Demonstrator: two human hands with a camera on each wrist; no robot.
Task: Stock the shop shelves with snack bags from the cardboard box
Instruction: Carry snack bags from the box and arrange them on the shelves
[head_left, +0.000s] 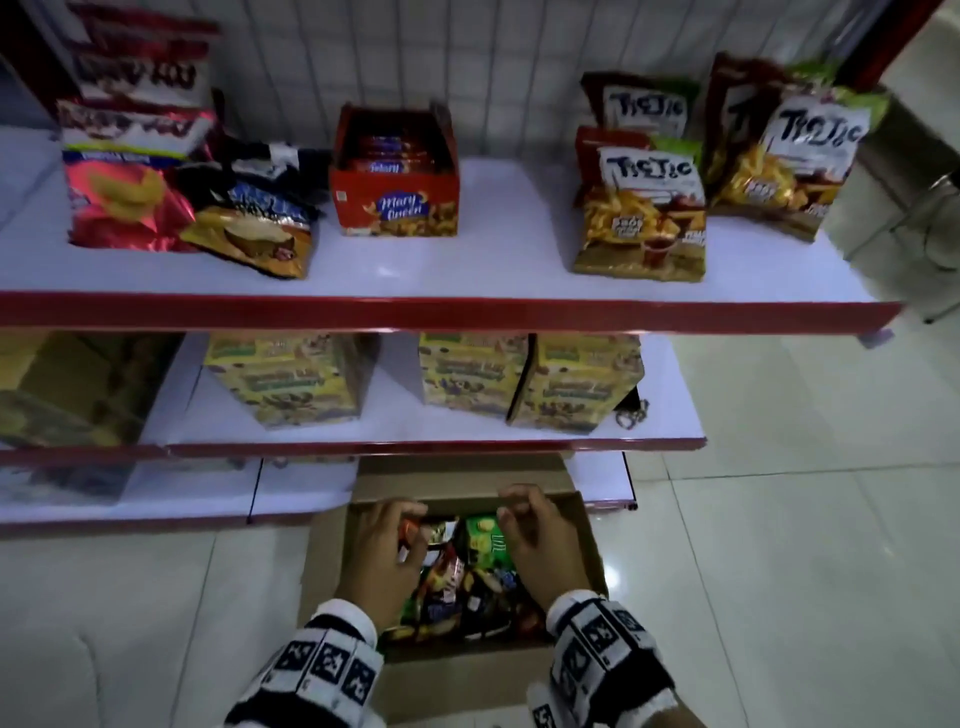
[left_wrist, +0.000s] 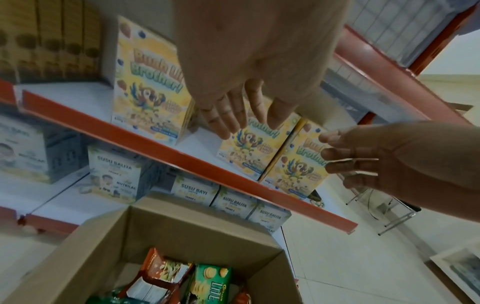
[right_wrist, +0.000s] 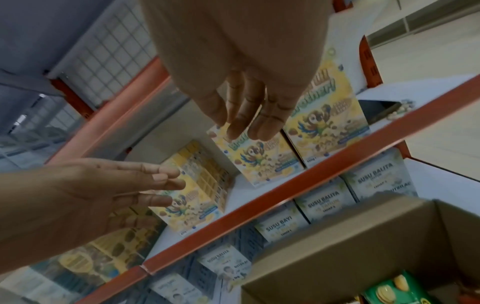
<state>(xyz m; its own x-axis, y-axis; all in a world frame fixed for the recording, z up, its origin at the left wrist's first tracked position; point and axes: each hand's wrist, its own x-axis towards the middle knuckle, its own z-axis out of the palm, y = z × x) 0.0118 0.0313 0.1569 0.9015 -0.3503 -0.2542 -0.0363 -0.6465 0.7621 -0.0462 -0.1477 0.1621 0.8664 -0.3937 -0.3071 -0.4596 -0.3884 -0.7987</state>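
Note:
An open cardboard box (head_left: 326, 564) stands on the tiled floor in front of the shelves, with several snack bags lying loose inside. Among them are a green lime-biscuit pack (head_left: 485, 540) (left_wrist: 210, 284) (right_wrist: 389, 291) and a brown-orange bag (left_wrist: 162, 269). Both hands hover just over the box opening. My left hand (head_left: 384, 551) (left_wrist: 231, 109) is over the left side, fingers straight and spread, holding nothing. My right hand (head_left: 537, 535) (right_wrist: 246, 109) is over the right side near the far wall, its fingers loosely extended, also without a bag.
The top shelf (head_left: 493, 260) carries red chip bags (head_left: 119, 197), a red Mary Queen display box (head_left: 397, 182) and Tic Tac bags (head_left: 644, 208). Yellow cereal boxes (head_left: 291, 379) stand on the middle shelf. Milk cartons (left_wrist: 114, 174) fill the bottom shelf behind the box.

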